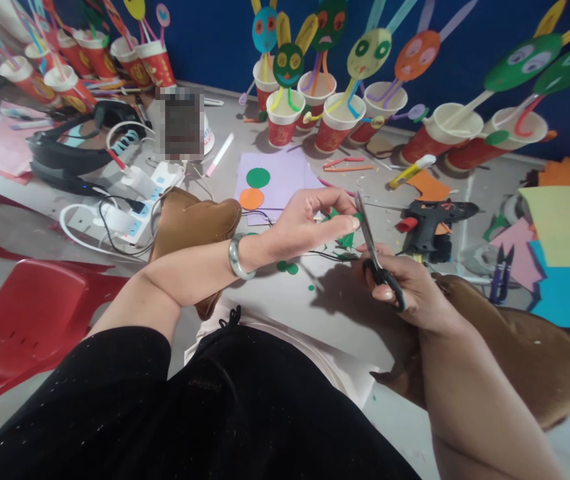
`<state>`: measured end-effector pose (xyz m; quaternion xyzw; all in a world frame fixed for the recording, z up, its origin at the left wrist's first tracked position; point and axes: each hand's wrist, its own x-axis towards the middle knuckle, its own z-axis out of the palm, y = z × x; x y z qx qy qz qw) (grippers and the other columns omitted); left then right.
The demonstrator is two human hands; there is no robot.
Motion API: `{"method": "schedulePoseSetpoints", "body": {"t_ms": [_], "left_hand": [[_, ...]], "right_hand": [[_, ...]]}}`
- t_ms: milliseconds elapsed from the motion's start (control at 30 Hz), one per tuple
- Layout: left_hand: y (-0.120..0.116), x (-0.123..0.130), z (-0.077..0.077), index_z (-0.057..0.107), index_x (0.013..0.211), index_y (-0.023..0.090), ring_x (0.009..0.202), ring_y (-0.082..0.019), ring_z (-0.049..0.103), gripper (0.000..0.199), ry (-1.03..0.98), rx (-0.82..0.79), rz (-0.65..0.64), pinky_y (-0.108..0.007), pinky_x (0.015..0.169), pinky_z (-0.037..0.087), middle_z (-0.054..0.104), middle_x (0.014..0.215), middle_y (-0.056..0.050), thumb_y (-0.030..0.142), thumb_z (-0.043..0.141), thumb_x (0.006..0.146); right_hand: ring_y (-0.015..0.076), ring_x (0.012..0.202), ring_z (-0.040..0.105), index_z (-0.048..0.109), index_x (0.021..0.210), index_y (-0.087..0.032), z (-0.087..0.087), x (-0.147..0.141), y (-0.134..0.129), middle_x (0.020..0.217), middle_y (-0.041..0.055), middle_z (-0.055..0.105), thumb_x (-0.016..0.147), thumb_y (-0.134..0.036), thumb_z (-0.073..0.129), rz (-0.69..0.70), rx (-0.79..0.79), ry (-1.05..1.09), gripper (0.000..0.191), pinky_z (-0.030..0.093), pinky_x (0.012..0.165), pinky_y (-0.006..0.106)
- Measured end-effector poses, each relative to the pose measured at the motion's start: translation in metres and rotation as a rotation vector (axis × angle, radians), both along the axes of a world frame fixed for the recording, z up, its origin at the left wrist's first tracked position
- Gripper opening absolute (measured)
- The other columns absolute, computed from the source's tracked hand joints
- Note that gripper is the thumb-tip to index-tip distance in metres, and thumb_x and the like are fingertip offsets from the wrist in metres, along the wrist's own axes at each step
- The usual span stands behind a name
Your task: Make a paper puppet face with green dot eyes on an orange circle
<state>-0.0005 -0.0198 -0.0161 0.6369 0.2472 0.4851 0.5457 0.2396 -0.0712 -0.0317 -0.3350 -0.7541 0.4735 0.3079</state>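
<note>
Head view:
1. Left hand has green paper pinched in its fingers, above the table.
2. Right hand grips scissors, blades right by that paper.
3. 2 circles, green and orange, on purple paper.

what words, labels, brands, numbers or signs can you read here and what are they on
No words, brands or numbers can be read.
Red paper cups: gold-toned print, too blurred to read.
White container: mostly covered by a pixelated patch; the print showing is too small.
Scissors in the right hand: no lettering visible.
</note>
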Motion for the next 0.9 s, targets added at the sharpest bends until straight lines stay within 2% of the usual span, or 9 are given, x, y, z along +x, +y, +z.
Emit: {"method": "schedulePoseSetpoints", "body": {"t_ms": [200,533,900], "left_hand": [[-0.001,-0.002,0.002,0.062,0.075,0.02,0.078,-0.012,0.054,0.027,0.008,-0.007,0.003,-0.032,0.081,0.046,0.064,0.08,0.001,0.038,0.076,0.088],[0.003,-0.002,0.008,0.065,0.07,0.017,0.075,-0.011,0.056,0.04,0.028,-0.084,-0.113,-0.029,0.079,0.049,0.064,0.074,0.001,0.049,0.088,0.08],[0.005,-0.003,0.01,0.067,0.07,0.016,0.07,-0.007,0.054,0.023,0.033,-0.214,-0.216,-0.024,0.068,0.047,0.064,0.072,0.002,0.03,0.084,0.076]], "right_hand": [[0.019,0.07,0.049,0.056,0.066,-0.023,0.003,0.0,0.001,0.062,-0.0035,0.055,0.084,-0.088,0.069,-0.01,-0.005,-0.006,0.068,0.041,0.1,0.044],[0.0219,0.075,0.05,0.057,0.065,-0.023,0.016,0.001,0.001,0.065,0.0003,0.058,0.083,-0.093,0.064,0.014,-0.049,-0.067,0.072,0.042,0.091,0.043],[0.0217,0.071,0.047,0.055,0.062,-0.025,0.021,0.006,0.005,0.062,0.0002,0.055,0.081,-0.095,0.063,0.043,-0.039,-0.153,0.073,0.045,0.09,0.043]]}}
